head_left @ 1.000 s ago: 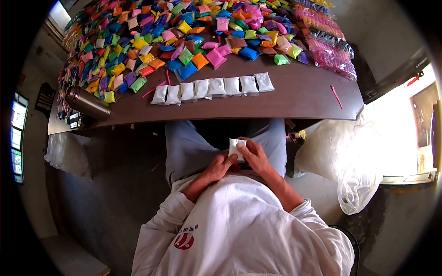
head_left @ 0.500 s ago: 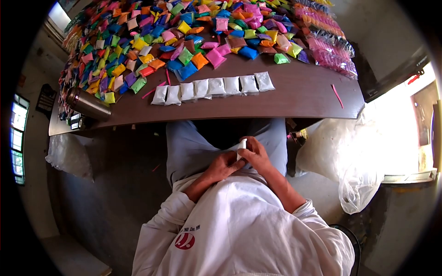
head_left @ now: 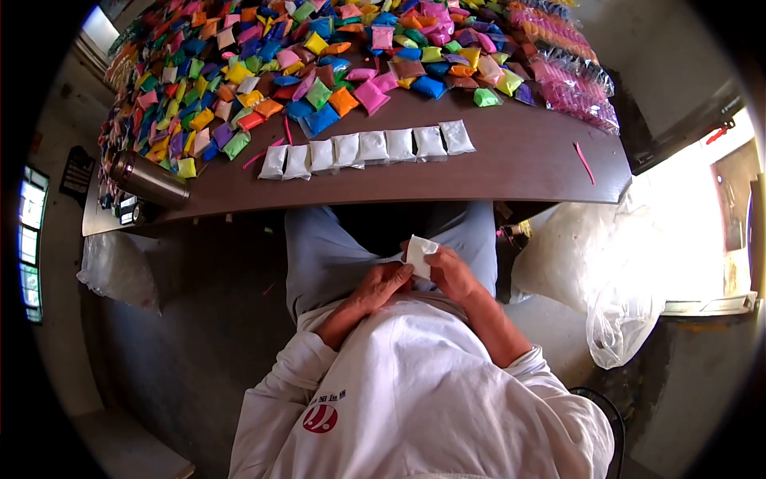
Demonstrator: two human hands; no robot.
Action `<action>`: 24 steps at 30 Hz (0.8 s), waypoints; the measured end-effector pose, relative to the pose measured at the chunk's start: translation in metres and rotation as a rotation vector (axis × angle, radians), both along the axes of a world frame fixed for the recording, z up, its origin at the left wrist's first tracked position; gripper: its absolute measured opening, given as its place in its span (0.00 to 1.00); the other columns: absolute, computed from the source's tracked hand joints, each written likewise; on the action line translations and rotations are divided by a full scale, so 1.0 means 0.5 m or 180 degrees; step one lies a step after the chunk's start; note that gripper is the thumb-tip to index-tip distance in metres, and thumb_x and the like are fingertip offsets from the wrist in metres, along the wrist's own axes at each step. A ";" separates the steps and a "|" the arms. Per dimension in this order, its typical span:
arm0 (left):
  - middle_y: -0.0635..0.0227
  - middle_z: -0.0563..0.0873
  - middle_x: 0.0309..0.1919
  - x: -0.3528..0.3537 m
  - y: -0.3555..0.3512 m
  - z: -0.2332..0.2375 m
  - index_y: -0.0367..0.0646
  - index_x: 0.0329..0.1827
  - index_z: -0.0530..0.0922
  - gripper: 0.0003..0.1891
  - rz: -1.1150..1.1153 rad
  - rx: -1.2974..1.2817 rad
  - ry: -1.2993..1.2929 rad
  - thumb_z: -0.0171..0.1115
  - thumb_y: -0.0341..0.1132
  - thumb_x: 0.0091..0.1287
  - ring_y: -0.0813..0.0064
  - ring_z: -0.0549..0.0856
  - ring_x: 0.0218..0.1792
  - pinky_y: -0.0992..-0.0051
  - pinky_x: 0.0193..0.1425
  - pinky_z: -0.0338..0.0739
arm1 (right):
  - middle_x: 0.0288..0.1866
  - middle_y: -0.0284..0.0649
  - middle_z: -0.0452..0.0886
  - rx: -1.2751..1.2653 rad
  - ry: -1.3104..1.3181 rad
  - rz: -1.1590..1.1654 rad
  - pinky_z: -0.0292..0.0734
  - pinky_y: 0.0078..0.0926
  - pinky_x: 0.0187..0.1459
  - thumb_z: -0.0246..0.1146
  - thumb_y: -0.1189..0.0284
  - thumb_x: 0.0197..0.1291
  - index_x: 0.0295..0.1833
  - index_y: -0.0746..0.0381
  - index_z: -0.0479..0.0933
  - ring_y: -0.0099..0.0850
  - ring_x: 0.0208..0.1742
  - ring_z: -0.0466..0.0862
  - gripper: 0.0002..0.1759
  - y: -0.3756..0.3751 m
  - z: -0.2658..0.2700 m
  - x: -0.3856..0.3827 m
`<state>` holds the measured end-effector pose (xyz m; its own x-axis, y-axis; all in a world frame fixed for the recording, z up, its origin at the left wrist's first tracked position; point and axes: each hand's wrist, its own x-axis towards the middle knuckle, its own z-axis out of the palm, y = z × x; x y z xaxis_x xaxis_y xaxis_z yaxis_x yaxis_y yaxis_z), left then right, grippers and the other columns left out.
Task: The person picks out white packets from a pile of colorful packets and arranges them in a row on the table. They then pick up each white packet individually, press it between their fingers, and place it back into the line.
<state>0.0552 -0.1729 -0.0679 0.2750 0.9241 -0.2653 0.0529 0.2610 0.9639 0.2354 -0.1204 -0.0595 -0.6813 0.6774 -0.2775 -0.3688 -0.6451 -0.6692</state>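
Above my lap, a small white packet (head_left: 420, 257) is held between both hands, its broad face turned up toward me. My left hand (head_left: 383, 287) grips its lower left edge with the thumb on top. On the right side my right hand (head_left: 452, 274) pinches the packet, thumb over its edge; the fingers underneath are hidden. In front of me on the brown table (head_left: 527, 172) lies a row of several similar white packets (head_left: 373, 147), side by side and touching or nearly so.
Many colourful packets (head_left: 319, 95) cover the table's far and left parts. A steel flask (head_left: 152, 180) lies tilted at the left edge. Pink strips (head_left: 585, 163) lie on the tabletop. Stacked clear-wrapped packs (head_left: 576, 88) stand far right. Plastic bags (head_left: 562, 255) hang beside the table.
The white packet has turned from edge-on to showing its broad face, and it sits slightly higher. Both hands have shifted their hold around it. The row on the table is unchanged.
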 end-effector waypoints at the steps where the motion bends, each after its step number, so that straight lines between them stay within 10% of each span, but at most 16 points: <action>1: 0.70 0.78 0.25 0.001 0.000 -0.001 0.40 0.30 0.78 0.26 -0.0003 0.0001 -0.0002 0.50 0.56 0.69 0.78 0.75 0.29 0.77 0.37 0.70 | 0.46 0.40 0.79 0.0321 -0.0422 0.0056 0.73 0.25 0.50 0.53 0.68 0.62 0.60 0.68 0.69 0.29 0.46 0.79 0.23 -0.004 0.007 -0.002; 24: 0.66 0.82 0.26 -0.003 -0.002 -0.004 0.34 0.32 0.79 0.25 -0.0010 0.0106 -0.0023 0.50 0.50 0.71 0.77 0.79 0.31 0.77 0.38 0.73 | 0.29 0.33 0.79 0.0994 -0.0753 -0.0144 0.74 0.21 0.32 0.58 0.63 0.66 0.40 0.63 0.75 0.21 0.29 0.78 0.13 -0.016 0.002 -0.022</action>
